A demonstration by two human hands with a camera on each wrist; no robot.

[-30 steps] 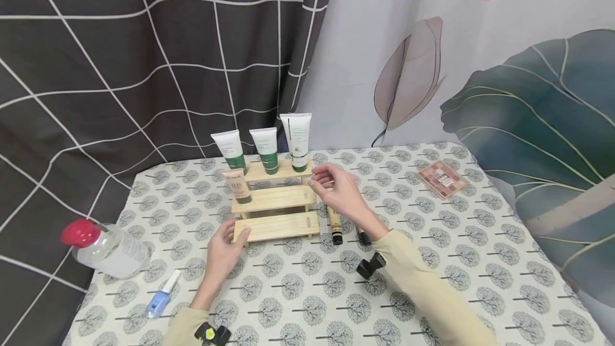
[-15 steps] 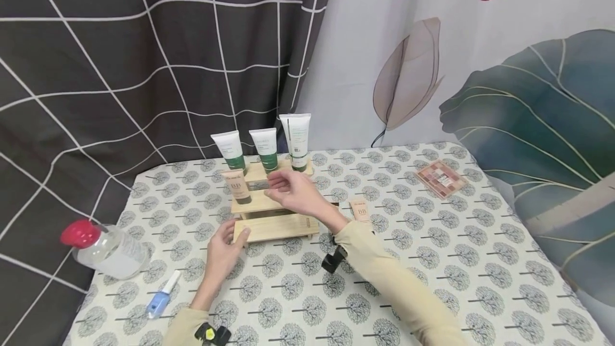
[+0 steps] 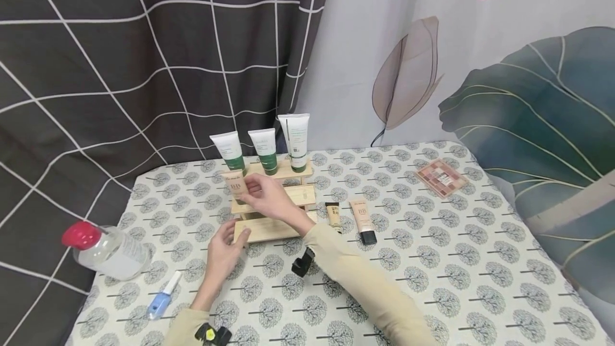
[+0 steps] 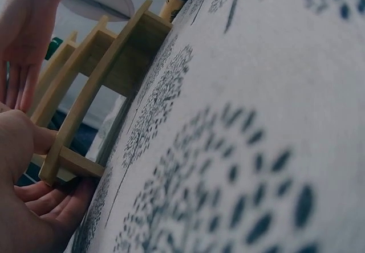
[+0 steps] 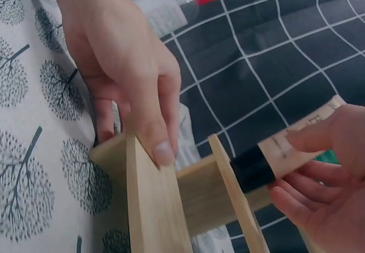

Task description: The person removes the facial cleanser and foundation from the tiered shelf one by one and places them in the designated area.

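The right hand (image 3: 270, 196) pinches the beige BB cream tube (image 3: 234, 181) from its right side. Cap down and roughly upright, the tube is at the left end of the middle tier on the three-tier wooden stand (image 3: 271, 228). Nearer the person, the left hand (image 3: 223, 244) grips the lowest tier's left end. Pale straight-grained slats meet a smooth, flat-crimped tube with a cylindrical black cap (image 5: 254, 170).

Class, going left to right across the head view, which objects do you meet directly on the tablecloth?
Red-capped bottle, white-capped blue bottle, wooden stand, small yellow tube, lying BB tube, pinkish palette.
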